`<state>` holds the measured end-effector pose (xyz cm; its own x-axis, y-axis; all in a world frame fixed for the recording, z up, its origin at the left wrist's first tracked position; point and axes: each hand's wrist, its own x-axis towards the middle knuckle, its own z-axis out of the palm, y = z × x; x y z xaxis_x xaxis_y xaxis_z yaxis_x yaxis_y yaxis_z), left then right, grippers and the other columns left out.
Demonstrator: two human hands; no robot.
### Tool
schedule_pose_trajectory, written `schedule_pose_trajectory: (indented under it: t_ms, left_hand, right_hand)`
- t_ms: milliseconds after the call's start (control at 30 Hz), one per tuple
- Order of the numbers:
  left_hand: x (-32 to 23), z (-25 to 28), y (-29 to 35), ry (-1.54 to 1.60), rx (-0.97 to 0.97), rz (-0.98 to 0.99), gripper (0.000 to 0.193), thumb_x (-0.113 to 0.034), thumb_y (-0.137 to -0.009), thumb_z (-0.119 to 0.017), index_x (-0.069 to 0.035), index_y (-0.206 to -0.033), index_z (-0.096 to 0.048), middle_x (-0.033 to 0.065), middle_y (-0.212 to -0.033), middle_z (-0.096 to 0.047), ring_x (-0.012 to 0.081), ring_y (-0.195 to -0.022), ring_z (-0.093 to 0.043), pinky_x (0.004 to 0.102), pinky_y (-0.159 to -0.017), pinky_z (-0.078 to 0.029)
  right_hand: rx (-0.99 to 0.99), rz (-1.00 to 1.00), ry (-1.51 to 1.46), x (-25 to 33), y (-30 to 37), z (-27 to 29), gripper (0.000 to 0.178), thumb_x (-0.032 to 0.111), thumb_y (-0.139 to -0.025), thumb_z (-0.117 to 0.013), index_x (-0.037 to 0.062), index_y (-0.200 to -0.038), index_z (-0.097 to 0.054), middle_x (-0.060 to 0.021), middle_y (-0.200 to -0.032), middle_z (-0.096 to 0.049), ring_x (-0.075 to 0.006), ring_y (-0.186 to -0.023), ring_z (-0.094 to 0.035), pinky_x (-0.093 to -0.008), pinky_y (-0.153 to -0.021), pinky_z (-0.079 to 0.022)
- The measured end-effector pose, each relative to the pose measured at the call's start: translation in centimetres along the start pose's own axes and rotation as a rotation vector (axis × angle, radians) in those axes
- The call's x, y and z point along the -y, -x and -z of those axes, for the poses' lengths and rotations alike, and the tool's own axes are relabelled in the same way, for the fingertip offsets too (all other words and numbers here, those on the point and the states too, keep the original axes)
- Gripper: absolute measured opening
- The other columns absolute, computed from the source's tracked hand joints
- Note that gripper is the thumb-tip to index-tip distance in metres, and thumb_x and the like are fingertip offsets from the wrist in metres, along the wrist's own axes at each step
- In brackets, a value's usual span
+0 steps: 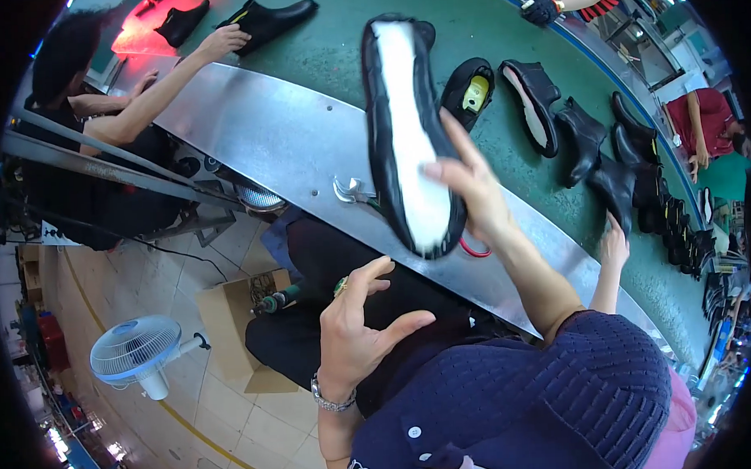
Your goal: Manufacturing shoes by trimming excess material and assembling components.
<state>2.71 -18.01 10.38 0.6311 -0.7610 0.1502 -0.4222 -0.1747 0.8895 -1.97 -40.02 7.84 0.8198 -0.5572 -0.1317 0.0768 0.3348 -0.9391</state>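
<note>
A black ankle boot (377, 110) hangs over the metal ledge, its pale white underside (409, 134) turned toward me. My right hand (477, 189) grips it from the right side, with the thumb over the underside; that hand is slightly blurred. Closer to my body, my left hand (354, 326) is held up empty, thumb and fingers apart, with a green-stoned ring and a metal watch on it. Beneath the boot, a pincer-like metal tool (353, 191) lies on the ledge (281, 130). Part of a red handle (475, 249) shows below my right hand.
Several black boots (583, 136) stand or lie on the green belt (501, 32). At left a co-worker's hand (224, 43) touches a boot; another person's hand (614, 244) reaches toward boots at right. A fan (136, 350) and a cardboard box (230, 330) are on the floor.
</note>
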Motion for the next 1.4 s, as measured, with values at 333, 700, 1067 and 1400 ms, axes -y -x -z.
schedule_pose_trajectory:
  t_ms: [333, 700, 1067, 1400]
  left_hand:
    - [3.0, 0.3, 3.5, -0.051, 0.006, 0.287, 0.034, -0.020, -0.083, -0.075, -0.002, -0.109, -0.065, 0.0125, -0.097, -0.069, 0.0230, -0.083, -0.068, 0.0311, -0.075, -0.053]
    - [4.4, 0.3, 5.9, -0.093, 0.052, 0.369, 0.034, -0.022, -0.086, -0.071, -0.001, -0.111, -0.064, 0.0141, -0.100, -0.068, 0.0246, -0.087, -0.067, 0.0329, -0.077, -0.052]
    - [3.6, 2.1, 7.8, -0.129, 0.008, 0.333, 0.034, -0.021, -0.085, -0.071, -0.001, -0.111, -0.064, 0.0143, -0.100, -0.068, 0.0253, -0.085, -0.066, 0.0334, -0.078, -0.052]
    - [1.3, 0.7, -3.6, 0.066, 0.288, -0.232, 0.105, -0.027, -0.068, -0.085, -0.001, -0.150, -0.023, 0.0234, -0.153, -0.026, 0.0351, -0.141, -0.029, 0.0400, -0.114, -0.026]
  right_hand:
    - [-0.251, 0.301, 1.208, -0.4, -9.4, 7.6, 0.046, 0.025, -0.078, -0.074, 0.0039, -0.118, -0.065, -0.0159, -0.112, -0.063, -0.0254, -0.088, -0.066, -0.0326, -0.075, -0.050]
    - [-0.476, 0.050, 1.507, -1.7, -5.9, 9.9, 0.053, 0.036, -0.077, -0.077, 0.0132, -0.121, -0.059, -0.0125, -0.075, -0.065, -0.0316, -0.071, -0.065, -0.0435, -0.068, -0.050]
    - [-0.502, 0.613, 0.737, 6.2, -12.1, 13.1, 0.023, 0.022, -0.086, -0.072, 0.0020, -0.080, -0.062, -0.0011, -0.062, -0.056, -0.0088, -0.055, -0.051, -0.0262, -0.050, -0.038]
    - [-0.066, 0.409, 0.169, 13.1, 3.2, -2.2, 0.018, 0.015, -0.080, -0.071, 0.0000, -0.081, -0.060, 0.0065, -0.049, -0.044, -0.0002, -0.032, -0.031, -0.0175, -0.032, -0.021]
